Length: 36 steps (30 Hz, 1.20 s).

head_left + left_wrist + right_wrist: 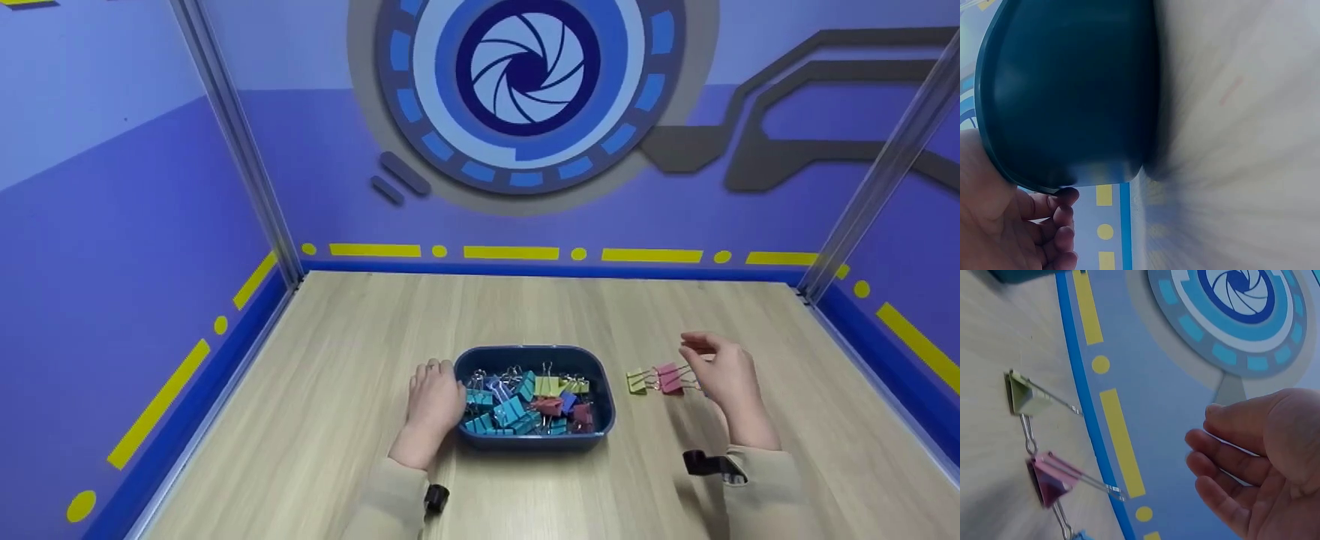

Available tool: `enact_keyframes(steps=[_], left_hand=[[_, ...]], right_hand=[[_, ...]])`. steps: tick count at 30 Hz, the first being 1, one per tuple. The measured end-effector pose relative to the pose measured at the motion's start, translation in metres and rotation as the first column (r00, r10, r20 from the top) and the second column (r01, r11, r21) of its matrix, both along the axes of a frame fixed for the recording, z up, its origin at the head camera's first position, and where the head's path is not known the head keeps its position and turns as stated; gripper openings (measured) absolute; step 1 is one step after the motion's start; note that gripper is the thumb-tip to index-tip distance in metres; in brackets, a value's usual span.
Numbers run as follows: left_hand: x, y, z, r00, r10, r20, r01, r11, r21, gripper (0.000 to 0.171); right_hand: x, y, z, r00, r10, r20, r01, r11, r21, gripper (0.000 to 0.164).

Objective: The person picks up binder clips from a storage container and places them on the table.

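Observation:
A dark blue plastic box (536, 442) holds many binder clips (510, 411) in teal, yellow-green, red and blue. My left hand (436, 394) grips its left rim; in the left wrist view the fingers (1064, 216) curl by the box's corner, the thumb hidden. To the right of the box, a yellow-green binder clip (1019, 395) and a pink binder clip (1050, 484) stand in a row on the table, wire handles out. Part of a blue clip (1082, 535) shows at the right wrist view's bottom edge. My right hand (724, 371) hovers beside the pink clip, fingers loosely bent and holding nothing.
The pale wood-grain table (360, 330) is enclosed by blue printed panels (337, 180) at the back and sides. Metal posts (247, 150) stand at the back corners. Black straps (709, 463) with wrist cameras sit on both sleeves.

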<state>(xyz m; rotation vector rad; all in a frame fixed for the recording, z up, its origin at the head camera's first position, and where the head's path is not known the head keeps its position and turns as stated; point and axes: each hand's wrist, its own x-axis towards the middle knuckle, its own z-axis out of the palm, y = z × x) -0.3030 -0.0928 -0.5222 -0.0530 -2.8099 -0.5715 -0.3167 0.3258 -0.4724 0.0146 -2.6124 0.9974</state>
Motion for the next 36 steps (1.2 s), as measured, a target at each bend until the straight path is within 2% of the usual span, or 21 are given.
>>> enact_keyframes(steps=[12,17,24,31,33,36], left_hand=[[0.000,0.000,-0.001,1.000,0.001,-0.015,-0.001,1.000,-0.011,0.030],[0.001,0.000,0.000,1.000,0.005,-0.019,-0.005,1.000,-0.010,0.027],[0.000,0.000,-0.001,1.000,0.001,-0.018,-0.002,1.000,-0.006,0.029],[-0.001,-0.001,-0.002,1.000,-0.002,-0.031,0.002,1.000,-0.004,0.030],[-0.001,-0.001,-0.002,0.999,-0.003,-0.034,0.003,1.000,-0.002,0.030],[-0.001,-0.001,-0.001,1.000,-0.002,-0.028,0.002,1.000,-0.003,0.031]], right_hand=[[-0.002,-0.040,-0.001,0.985,0.174,0.018,-0.172,0.983,-0.069,0.024],[-0.002,-0.064,-0.006,0.969,0.246,-0.021,-0.247,0.968,-0.034,0.020],[0.005,-0.096,-0.011,0.936,0.352,0.008,-0.351,0.936,-0.021,0.016],[0.013,-0.127,-0.019,0.891,0.454,0.017,-0.454,0.889,0.063,0.014],[0.014,-0.133,-0.023,0.883,0.469,0.010,-0.467,0.878,0.105,0.014],[0.016,-0.142,-0.030,0.885,0.465,-0.007,-0.456,0.871,0.186,0.015]])
